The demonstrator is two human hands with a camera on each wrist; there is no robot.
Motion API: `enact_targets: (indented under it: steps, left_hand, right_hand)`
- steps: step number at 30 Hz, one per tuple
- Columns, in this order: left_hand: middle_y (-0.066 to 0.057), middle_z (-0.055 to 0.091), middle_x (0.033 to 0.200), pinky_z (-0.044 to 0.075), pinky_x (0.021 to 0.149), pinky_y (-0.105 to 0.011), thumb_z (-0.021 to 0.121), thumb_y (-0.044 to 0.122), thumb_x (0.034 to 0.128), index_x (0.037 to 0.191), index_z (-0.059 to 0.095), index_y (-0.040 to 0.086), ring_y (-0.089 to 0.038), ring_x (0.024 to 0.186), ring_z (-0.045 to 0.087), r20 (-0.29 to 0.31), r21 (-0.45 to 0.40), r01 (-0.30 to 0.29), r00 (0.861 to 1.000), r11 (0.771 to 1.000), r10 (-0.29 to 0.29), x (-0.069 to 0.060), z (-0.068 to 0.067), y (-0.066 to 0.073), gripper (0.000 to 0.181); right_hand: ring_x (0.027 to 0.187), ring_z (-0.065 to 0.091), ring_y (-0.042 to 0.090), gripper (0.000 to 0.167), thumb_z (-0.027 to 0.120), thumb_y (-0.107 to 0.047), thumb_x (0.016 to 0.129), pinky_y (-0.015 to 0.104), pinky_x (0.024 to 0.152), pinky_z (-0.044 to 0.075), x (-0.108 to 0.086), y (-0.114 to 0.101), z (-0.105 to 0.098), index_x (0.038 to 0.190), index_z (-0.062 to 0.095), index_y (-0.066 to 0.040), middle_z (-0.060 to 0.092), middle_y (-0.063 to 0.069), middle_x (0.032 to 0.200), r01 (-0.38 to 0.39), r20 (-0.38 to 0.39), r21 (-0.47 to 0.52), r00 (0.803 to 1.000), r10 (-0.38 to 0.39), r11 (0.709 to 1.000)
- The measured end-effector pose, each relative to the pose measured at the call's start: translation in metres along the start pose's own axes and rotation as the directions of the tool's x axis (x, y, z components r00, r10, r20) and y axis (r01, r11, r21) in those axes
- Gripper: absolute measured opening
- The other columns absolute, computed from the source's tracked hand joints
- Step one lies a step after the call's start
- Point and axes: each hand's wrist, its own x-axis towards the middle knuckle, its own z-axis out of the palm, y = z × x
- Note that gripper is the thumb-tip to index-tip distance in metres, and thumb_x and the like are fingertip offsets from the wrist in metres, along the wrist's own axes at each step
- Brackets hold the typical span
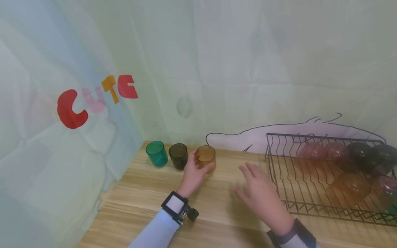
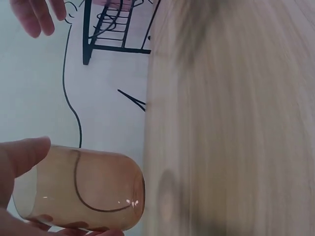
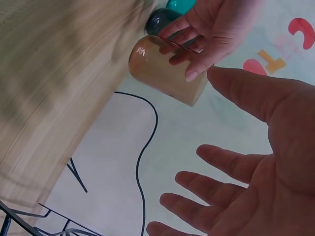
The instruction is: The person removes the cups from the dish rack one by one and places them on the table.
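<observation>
Left of the wire rack (image 1: pixel 291 135), well apart from it, an amber cup (image 1: pixel 206 156) stands mouth up at the back of the wooden table (image 1: pixel 214 213). Left hand (image 1: pixel 192 174) grasps it near the rim, thumb on the near side, fingers wrapped round the other; whether the base touches the wood, cannot tell. Right hand (image 1: pixel 262 194) is empty and released, fingers loosely spread in the air, between the amber cup and the rack and nearer the rack. Farther left from the rack, in a row with the amber cup: a dark cup (image 1: pixel 177 156), just beside the left hand, then a green cup (image 1: pixel 157 155), farthest from the rack, both upright. Inside the rack, rounded ends up: two pink glasses (image 1: pixel 313 155) and two dark glasses (image 1: pixel 359 153) along its back, an amber glass (image 1: pixel 348 191) and a reddish glass (image 1: pixel 384 189) toward its front, a bit of green at its right end, too cut off to make out. Behind the rack hangs a pale sheet (image 1: pixel 235 69), a dark line drawn on it; far left of the rack, coloured letters (image 1: pixel 63 110) spell CUTE. Each wrist wears a dark band; pale blue sleeve (image 1: pixel 158 230) on the left arm.
</observation>
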Motion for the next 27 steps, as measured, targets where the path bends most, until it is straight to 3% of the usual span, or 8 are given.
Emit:
enact_targets:
  steps: [7,16,27]
  left_hand:
    - [-0.011,0.048,0.131,0.043,0.101,-0.044,0.077,0.032,0.0762,0.136,0.035,0.016,-0.029,0.122,0.048,-0.031,0.046,-0.020,0.999,0.999,0.021,0.001,-0.001,-0.009,0.075]
    - [-0.011,0.048,0.134,0.040,0.105,-0.043,0.076,0.038,0.0757,0.138,0.033,0.017,-0.027,0.124,0.047,-0.024,0.078,0.012,1.000,0.997,-0.010,0.002,-0.002,-0.015,0.078]
    - [-0.012,0.047,0.137,0.038,0.107,-0.044,0.077,0.038,0.0747,0.139,0.031,0.014,-0.027,0.126,0.046,-0.053,0.094,0.002,0.999,0.996,0.003,0.003,0.000,-0.022,0.082]
  right_hand:
    - [0.129,0.041,0.042,0.074,0.070,-0.047,0.078,0.063,0.105,0.030,-0.003,0.001,0.004,0.137,0.044,-0.011,0.039,0.020,0.144,0.008,0.038,-0.020,0.999,-0.007,1.000]
    - [0.129,0.041,0.041,0.074,0.071,-0.045,0.078,0.063,0.104,0.031,-0.004,0.000,0.004,0.137,0.044,-0.010,0.039,0.020,0.145,0.025,0.043,-0.032,0.999,-0.024,0.999]
    - [0.130,0.040,0.040,0.075,0.069,-0.048,0.078,0.060,0.107,0.031,-0.002,-0.002,0.000,0.138,0.043,-0.011,0.037,0.019,0.146,0.016,0.067,-0.027,0.998,-0.015,0.999]
